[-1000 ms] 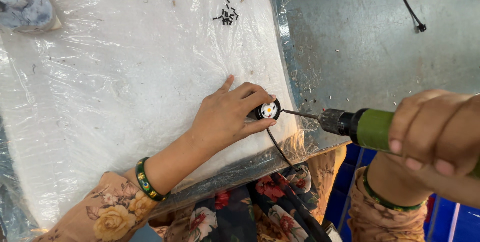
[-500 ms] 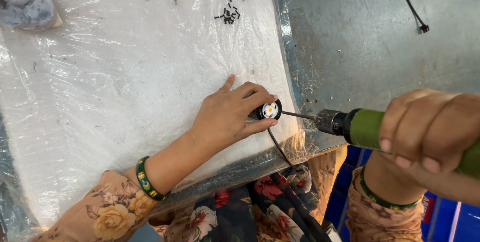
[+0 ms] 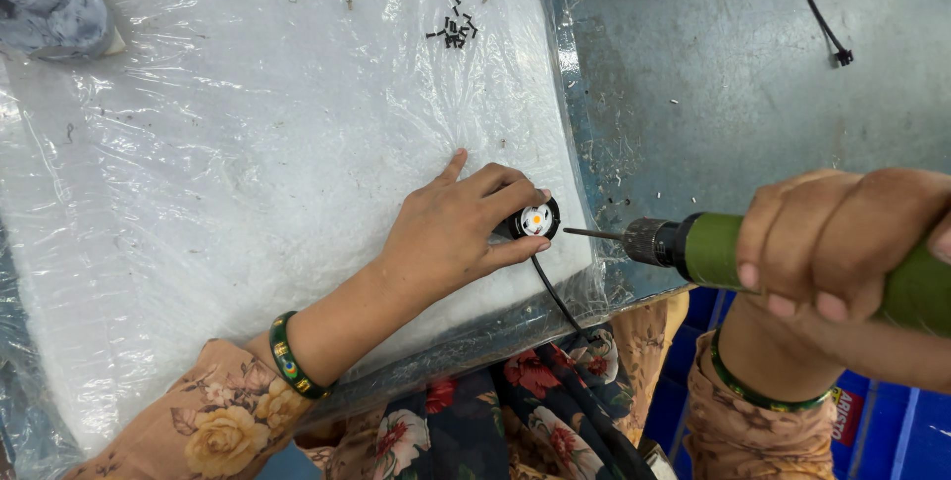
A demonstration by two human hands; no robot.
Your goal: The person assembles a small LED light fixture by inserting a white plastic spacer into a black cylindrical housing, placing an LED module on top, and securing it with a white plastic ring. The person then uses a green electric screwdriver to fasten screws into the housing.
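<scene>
My left hand (image 3: pixel 451 232) lies on a white foam pad wrapped in clear plastic (image 3: pixel 248 163) and pinches a small round black part with a white and orange face (image 3: pixel 536 218). A thin black cable (image 3: pixel 555 292) runs from that part down over the pad's edge. My right hand (image 3: pixel 842 262) grips a green electric screwdriver (image 3: pixel 713 247) held level, its thin bit pointing left and stopping just short of the round part's face.
A small heap of black screws (image 3: pixel 453 29) lies at the pad's far side. A grey cloth bundle (image 3: pixel 50 9) sits at the top left corner. The pad rests on a worn blue-grey metal table (image 3: pixel 733 94), with a black cord (image 3: pixel 817 14) at top right.
The screwdriver has drifted slightly left and down relative to the round part, its bit tip nearer the face. My left hand keeps the same hold on the part.
</scene>
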